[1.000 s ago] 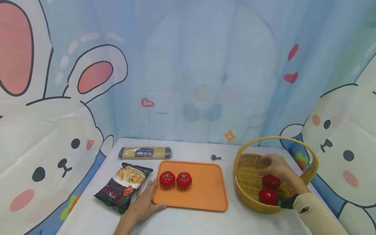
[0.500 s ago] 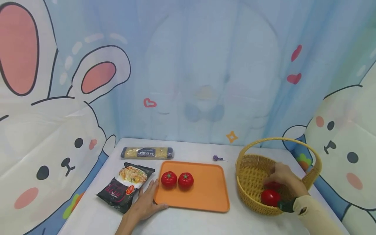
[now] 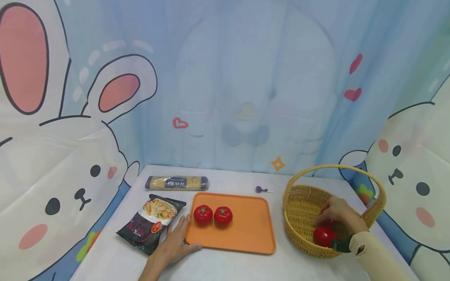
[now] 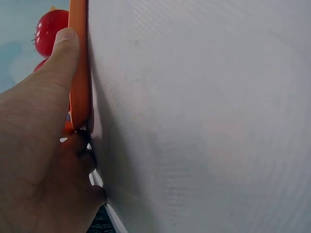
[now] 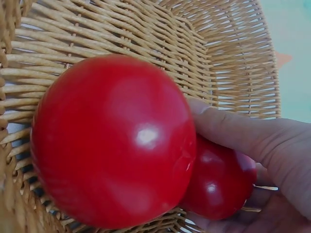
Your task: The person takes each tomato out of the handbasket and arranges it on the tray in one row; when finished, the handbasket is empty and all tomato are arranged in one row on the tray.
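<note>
In the head view my right hand (image 3: 342, 214) reaches into a wicker basket (image 3: 299, 230). Its thumb and fingers (image 5: 233, 127) grip a smaller-looking glossy red fruit (image 5: 216, 179), seen in the right wrist view. Beside that fruit, nearer the wrist camera, lies a smooth, round red fruit (image 5: 114, 141). My left hand (image 3: 172, 244) rests on the table at the left front corner of an orange tray (image 3: 249, 226), fingers extended and thumb (image 4: 65, 48) against the tray's edge. Two red tomatoes (image 3: 202, 215) with green tops sit on the tray's left half.
Left of the tray lies a black and white food packet (image 3: 151, 222), close to my left hand. Behind it is a clear-wrapped pasta pack (image 3: 177, 183). A small purple object (image 3: 260, 189) lies behind the tray. The basket's tall handle (image 3: 327, 167) arches over my right arm.
My right hand has moved down inside the basket and closed around the farther red fruit. The left hand stays at the tray corner. The whole head view has shifted slightly.
</note>
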{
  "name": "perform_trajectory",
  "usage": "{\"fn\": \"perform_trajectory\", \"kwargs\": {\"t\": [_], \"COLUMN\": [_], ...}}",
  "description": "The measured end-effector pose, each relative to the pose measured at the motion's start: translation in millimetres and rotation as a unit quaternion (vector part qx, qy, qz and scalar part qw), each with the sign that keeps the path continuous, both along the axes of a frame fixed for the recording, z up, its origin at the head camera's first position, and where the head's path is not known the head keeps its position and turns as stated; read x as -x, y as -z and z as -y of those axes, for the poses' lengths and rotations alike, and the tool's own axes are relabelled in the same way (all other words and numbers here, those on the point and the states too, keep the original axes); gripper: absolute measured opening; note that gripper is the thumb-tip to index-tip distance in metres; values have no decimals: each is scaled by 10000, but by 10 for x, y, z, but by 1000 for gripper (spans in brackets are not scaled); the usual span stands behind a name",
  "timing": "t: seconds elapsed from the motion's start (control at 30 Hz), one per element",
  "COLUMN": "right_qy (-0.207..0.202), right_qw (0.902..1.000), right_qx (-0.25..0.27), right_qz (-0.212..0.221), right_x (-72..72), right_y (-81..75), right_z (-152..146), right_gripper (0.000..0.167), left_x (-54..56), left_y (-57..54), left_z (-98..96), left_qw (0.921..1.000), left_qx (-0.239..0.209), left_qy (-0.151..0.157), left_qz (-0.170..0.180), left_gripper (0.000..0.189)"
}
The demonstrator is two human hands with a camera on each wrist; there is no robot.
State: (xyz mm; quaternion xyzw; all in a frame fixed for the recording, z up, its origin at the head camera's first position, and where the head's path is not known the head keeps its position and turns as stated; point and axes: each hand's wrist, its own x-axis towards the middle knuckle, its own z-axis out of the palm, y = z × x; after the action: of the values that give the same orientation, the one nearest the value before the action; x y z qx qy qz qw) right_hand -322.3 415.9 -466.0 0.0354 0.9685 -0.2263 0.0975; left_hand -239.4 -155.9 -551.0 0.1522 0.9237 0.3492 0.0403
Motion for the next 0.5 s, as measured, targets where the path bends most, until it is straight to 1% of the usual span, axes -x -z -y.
{"fn": "perform_trajectory", "kwargs": {"t": [0.23,0.4,0.5], "right_qy": [66,91,56], "right_qw": [9999,9993,9988], "right_qx": [-56,311,400], "right_qz": [-128,-211,-278], "right_x": [-14,-16,-14], "right_y": [6,35,34], "right_z": [-11,47,72], "right_gripper": [40,36,37], "left_x": [12,1,3], "left_y": [-5,-15,-14], "left_z": [-43,-33,-22], "left_qw": [10000,10000,10000], "left_qx": [17,-13,-3], "left_qy": [49,-7,-15], "left_qz": [63,89,71], "left_gripper": [113,113,113]}}
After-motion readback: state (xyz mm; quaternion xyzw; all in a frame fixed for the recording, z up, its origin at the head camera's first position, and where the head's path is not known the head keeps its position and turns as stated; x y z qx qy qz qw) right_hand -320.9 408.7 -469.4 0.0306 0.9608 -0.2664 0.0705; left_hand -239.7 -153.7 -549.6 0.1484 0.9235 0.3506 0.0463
